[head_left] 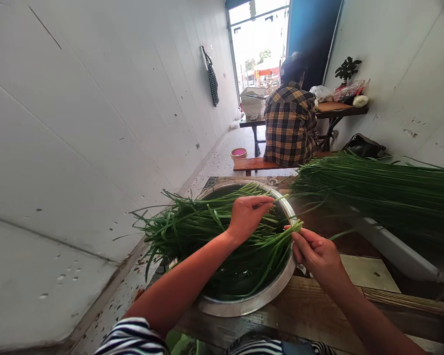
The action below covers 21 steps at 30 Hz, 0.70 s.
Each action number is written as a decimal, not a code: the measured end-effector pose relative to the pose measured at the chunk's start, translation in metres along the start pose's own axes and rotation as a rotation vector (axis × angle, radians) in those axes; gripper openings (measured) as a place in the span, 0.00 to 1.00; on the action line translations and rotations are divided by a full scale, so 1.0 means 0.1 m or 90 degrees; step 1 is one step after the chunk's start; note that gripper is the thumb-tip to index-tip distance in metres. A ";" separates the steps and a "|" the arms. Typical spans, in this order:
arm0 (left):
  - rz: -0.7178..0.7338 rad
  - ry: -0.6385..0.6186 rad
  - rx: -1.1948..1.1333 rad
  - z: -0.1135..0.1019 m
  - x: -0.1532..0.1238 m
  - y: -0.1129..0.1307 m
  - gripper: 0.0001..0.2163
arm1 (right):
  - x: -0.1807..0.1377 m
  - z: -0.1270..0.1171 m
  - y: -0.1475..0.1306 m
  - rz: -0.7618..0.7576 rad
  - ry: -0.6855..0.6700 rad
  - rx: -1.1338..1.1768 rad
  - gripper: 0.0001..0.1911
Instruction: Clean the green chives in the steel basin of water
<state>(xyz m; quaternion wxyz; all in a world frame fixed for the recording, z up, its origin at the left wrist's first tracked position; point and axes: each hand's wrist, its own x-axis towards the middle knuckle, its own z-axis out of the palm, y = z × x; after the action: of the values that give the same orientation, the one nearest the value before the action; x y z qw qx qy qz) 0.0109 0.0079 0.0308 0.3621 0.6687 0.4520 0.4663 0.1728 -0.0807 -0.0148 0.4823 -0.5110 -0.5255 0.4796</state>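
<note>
A wide metal basin (pixel 240 308) holds a heap of long green garlic chives (pixel 192 222), their leaf tips hanging over its left rim. My left hand (pixel 249 214) is above the basin, thumb and forefinger closed on a garlic chive stalk whose pale end sticks out to the right. At the basin's right rim, my right hand (pixel 314 251) pinches the pale stem ends of a small bunch of garlic chives (pixel 281 237). The leaves of that bunch trail back into the basin. Part of the basin's inside is hidden by the leaves and my left forearm.
A large pile of garlic chives (pixel 377 182) lies at the right by a white tray edge (pixel 395 241). The basin stands on a wooden table (pixel 318 305). Ahead, a person in a plaid shirt (pixel 290 123) sits on a bench (pixel 247 164), near a pink-filled bucket (pixel 239 153).
</note>
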 end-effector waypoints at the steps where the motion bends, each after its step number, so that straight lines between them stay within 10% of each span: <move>1: 0.014 0.001 0.007 0.00 0.00 0.00 0.07 | -0.01 0.00 -0.02 0.010 0.000 0.008 0.17; 21: 0.077 -0.062 0.043 -0.02 -0.02 0.04 0.07 | 0.01 0.00 0.00 0.023 0.005 0.048 0.20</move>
<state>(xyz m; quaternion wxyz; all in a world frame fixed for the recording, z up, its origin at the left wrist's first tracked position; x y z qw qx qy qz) 0.0101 0.0046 0.0342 0.3321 0.7284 0.4081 0.4389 0.1730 -0.0801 -0.0144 0.4945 -0.5040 -0.4958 0.5056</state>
